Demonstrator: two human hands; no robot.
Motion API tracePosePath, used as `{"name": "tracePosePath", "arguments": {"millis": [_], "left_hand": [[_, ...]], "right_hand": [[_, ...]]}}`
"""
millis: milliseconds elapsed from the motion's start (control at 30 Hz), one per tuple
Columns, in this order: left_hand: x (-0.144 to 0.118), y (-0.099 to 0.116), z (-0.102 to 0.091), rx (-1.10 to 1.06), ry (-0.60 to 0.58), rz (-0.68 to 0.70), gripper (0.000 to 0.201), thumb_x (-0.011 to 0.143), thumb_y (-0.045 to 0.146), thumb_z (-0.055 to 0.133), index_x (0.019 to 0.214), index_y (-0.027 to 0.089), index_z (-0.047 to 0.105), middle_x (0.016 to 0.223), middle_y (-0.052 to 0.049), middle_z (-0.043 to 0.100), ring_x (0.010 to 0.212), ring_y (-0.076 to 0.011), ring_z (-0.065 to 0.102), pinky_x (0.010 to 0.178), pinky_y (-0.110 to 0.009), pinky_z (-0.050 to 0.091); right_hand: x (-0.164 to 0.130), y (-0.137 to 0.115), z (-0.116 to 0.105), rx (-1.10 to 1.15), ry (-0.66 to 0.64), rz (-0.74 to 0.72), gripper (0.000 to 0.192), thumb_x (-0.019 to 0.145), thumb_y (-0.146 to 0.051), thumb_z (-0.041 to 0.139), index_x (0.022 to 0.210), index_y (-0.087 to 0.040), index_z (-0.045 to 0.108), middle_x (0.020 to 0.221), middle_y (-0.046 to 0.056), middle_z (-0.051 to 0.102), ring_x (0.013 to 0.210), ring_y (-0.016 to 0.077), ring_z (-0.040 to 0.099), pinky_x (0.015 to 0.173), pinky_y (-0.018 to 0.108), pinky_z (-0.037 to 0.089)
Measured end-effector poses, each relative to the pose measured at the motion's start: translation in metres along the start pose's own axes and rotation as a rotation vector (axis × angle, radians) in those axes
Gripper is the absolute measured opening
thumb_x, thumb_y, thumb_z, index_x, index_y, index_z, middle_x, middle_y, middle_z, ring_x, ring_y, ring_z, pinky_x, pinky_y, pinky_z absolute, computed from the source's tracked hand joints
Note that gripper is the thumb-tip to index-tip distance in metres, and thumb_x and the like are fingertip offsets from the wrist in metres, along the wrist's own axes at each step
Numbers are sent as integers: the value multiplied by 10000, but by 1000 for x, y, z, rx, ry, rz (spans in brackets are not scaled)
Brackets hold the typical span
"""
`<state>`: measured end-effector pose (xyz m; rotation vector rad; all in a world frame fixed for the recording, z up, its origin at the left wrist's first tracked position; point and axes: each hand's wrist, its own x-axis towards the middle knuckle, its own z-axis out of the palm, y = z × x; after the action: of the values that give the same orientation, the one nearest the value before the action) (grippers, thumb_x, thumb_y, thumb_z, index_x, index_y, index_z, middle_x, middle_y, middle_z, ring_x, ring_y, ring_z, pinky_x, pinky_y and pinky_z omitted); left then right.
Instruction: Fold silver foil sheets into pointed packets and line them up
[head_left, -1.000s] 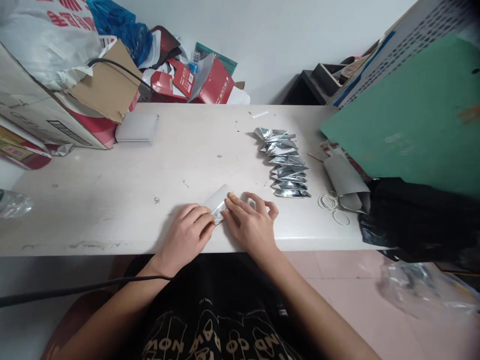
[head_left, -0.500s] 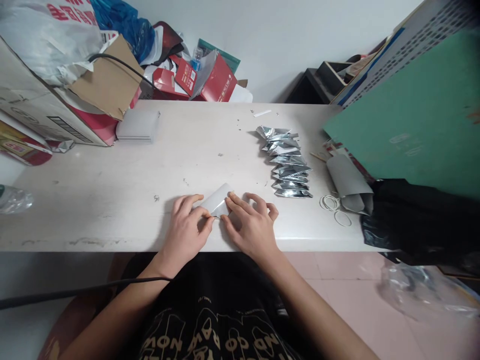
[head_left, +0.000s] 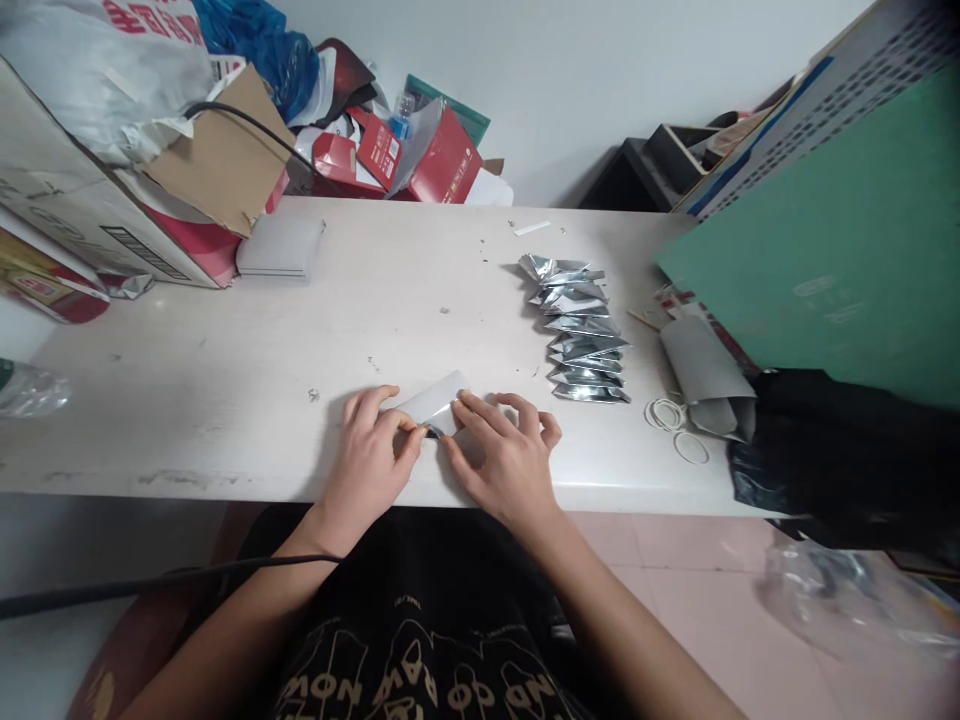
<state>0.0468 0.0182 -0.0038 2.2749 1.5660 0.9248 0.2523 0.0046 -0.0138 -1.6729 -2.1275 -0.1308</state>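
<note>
The scuffed white table (head_left: pixel 390 310) bears a sheet (head_left: pixel 436 398), pale wall (head_left: pixel 585 80) beyond.

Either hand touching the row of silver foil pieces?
No, the left hand and right hand are on the pale sheet, and the foil pieces lie apart from both.

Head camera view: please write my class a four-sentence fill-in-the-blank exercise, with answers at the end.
The left hand pinches the grey sheet between a finger and the ____.
Of the left hand and the right hand, the one nearer the row of folded foil pieces is the ____.
The rolled sheet lies between that row and a plastic bag coloured ____.
Beside the white plastic bag is another bag, coloured ____.
Missing words: thumb; right; black; blue
</note>
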Motion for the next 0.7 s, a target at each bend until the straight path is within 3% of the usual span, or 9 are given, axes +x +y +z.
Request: {"name": "tracePosePath", "arguments": {"millis": [200, 400, 567, 700], "left_hand": [[4, -1, 4, -12, 90, -76, 155, 895, 186, 849, 833, 214, 709, 1275, -96, 699, 1230, -315, 624, 1040, -534, 574], [10, -4, 3, 3, 84, -140, 174, 829, 203, 912, 764, 227, 752, 1205, -68, 750, 1144, -301, 671, 1004, -514, 594], [14, -7, 3, -1, 51, -157, 191, 828, 239, 924, 730, 234, 760, 1170, -74, 752, 1149, -320, 656, 1002, -545, 593], [15, -8, 3, -5, 41, -158, 197, 829, 240, 925, 718, 237, 761, 1170, -73, 747, 1159, -326, 638, 1007, -555, 583]], "right_hand": [[-4, 0, -3, -7, -16, -50, 380, 1101, -470, 574, 1398, -280, 715, 1439, 43, 742, 1313, 342, 555, 1064, 530, 295], [-11, 10, -11, -27, -116, -206, 496, 1123, -422, 503, 1608, -320, 515, 1572, 49, 642, 1464, 352, 472, 1164, 556, 262], [-10, 19, -11, -23, -205, -345, 631, 1120, -347, 462, 1719, -207, 317, 1636, 163, 551, 1563, 356, 394, 1210, 553, 332], [-5, 22, -8, 38, -224, -415, 606, 1125, -329, 443, 1682, -109, 359, 1612, 230, 537, 1556, 380, 402, 1216, 558, 407]]}}
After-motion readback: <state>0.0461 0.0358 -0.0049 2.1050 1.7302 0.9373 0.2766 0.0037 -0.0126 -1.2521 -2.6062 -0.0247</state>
